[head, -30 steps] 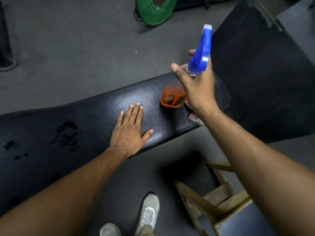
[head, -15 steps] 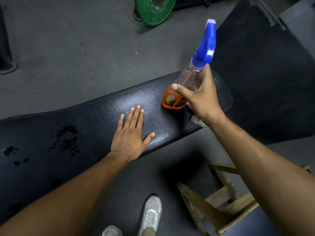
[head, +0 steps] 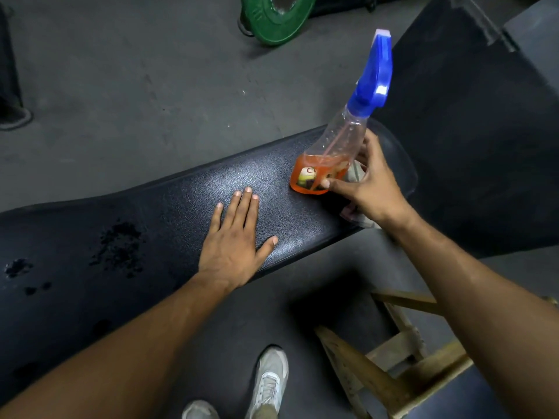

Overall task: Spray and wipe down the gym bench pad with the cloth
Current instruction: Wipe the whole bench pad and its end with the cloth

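since a moment ago the right hand point(head: 370, 189) has slid down from the blue trigger to the lower body of the spray bottle point(head: 325, 164), and the bottle now stands on the bench pad point(head: 169, 225), leaning a little toward the far right.

nearest the camera, two pale sneakers point(head: 269, 385) stand on the dark floor at the bottom edge, and a wooden stool frame point(head: 390, 379) sits in the lower right corner, below the right forearm.

on the near edge of the bench the left hand point(head: 234, 246) lies flat, palm down, fingers straight and together, thumb spread toward the right, holding nothing.

to its left the black pad carries dark wet spatter patches point(head: 118, 247), with smaller spots nearer the left end.

at the right end of the bench the right hand curls round the bottle's base, thumb across the orange liquid and the label, the other fingers behind the clear plastic. a pale cloth point(head: 357, 173) lies on the pad beside the bottle, mostly hidden under this hand, a corner showing at the bench's near edge.

beyond the far edge, a green weight plate point(head: 275, 16) rests on the grey floor at the top, and a black mat point(head: 484, 146) spreads out on the right.
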{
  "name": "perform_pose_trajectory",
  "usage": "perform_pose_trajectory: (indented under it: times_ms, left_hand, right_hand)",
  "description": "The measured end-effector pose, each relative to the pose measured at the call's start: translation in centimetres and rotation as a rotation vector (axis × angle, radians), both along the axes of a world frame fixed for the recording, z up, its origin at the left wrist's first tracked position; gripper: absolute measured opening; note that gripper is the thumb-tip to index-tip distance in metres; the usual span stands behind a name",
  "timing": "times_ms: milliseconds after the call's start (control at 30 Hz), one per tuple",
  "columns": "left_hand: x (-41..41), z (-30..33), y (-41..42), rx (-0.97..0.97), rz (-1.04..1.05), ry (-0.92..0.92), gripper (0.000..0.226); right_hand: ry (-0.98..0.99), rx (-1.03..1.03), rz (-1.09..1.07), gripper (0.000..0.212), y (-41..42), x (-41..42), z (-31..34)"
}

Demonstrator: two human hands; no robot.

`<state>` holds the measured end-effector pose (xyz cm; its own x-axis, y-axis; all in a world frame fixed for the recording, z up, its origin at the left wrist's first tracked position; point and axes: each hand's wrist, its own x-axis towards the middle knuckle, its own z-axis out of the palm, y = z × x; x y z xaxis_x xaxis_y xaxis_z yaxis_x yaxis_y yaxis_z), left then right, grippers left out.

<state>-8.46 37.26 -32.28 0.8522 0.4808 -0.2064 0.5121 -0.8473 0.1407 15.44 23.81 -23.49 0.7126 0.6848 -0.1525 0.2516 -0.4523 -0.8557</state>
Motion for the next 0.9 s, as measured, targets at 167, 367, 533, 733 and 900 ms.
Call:
perform_pose_trajectory:
  times_ms: [167, 367, 533, 733, 900]
  left_hand:
    - [0.0, -0.1, -0.1, 0.005, -0.003, 0.000, 0.089]
    - [0.2, 0.1, -0.1, 0.003, -0.002, 0.008, 0.089]
    - [0.3, 0.4, 0.1, -0.075, -0.014, 0.024, 0.089]
    - [-3.6, 1.9, 0.0, -0.174, 0.027, -0.051, 0.087]
    - [-11.9, 2.8, 1.8, -0.143, 0.159, -0.074, 0.087]
  right_hand:
    - [-0.186, -0.405, 0.070, 0.093, -2.3, 0.9, -1.9]
    - [-0.424, -0.653, 0.070, 0.046, -4.1, -0.8, -3.9]
    - [-0.143, -0.579, -0.297, 0.028, -5.2, -5.7, -3.0]
    - [0.457, -0.023, -0.538, 0.026, -5.4, -14.7, -1.3]
    - [0.557, 0.106, -0.289, 0.024, -1.8, -21.5, 0.4]
